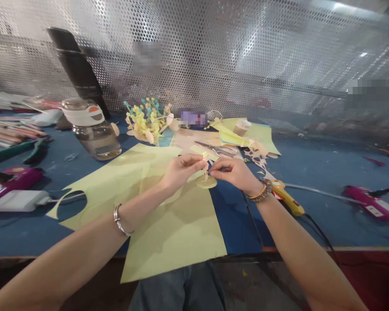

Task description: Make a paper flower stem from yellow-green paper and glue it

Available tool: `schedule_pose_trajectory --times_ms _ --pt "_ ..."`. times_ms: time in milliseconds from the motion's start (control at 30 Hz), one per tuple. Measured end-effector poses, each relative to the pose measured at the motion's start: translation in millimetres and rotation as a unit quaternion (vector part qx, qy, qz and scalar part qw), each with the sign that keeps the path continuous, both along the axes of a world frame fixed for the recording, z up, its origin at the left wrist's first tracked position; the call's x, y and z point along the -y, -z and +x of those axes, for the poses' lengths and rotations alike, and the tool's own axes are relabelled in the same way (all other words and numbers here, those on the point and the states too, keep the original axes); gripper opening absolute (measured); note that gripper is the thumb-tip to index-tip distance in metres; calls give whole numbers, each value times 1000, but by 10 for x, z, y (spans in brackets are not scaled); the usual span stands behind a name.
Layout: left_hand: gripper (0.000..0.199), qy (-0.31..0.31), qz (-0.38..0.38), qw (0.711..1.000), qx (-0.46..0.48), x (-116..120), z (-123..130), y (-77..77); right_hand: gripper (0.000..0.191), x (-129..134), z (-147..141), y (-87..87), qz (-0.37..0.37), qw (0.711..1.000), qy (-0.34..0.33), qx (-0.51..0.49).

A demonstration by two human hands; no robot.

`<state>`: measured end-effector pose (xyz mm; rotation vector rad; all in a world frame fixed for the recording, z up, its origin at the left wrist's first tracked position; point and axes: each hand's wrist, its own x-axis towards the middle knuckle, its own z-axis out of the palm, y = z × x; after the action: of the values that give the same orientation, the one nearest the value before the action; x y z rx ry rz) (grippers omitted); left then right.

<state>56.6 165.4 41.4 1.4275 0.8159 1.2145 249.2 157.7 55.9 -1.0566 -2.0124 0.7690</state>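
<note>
A small paper flower piece (pixel 205 164) with a pale yellow top stands upright over a round yellow paper base (pixel 206 182). My left hand (pixel 181 172) pinches its top from the left with thumb and forefinger. From the right, my right hand (pixel 233 172) has its thumb and fingers pressed together at the side of the stem; what lies between those fingertips is too small to make out. Beneath my left hand and forearm lie yellow paper sheets (pixel 178 233). Scissors (pixel 218 149) lie just behind my hands.
A glass jar (pixel 95 136) and a bunch of paper flowers (pixel 147 123) stand at the back left. Near my right wrist lies a yellow glue gun (pixel 288 198) with its cord. Purple power strips (pixel 374 203) and cut paper scraps (pixel 257 153) are also on the table.
</note>
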Motion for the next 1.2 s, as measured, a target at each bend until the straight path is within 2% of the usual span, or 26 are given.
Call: schedule_pose_trajectory --times_ms 467,733,967,1200 --pt "21 13 16 1000 -4 1 23 7 14 -11 -6 30 5 1000 -14 3" --pt "18 40 12 999 -23 5 19 -11 14 -15 -27 44 -6 1000 -8 6" --pt "30 46 -14 998 -26 -31 -23 23 10 -74 12 53 -23 1000 15 10" --pt "37 60 -41 996 -54 -50 -11 99 14 -64 4 83 -24 999 30 -3"
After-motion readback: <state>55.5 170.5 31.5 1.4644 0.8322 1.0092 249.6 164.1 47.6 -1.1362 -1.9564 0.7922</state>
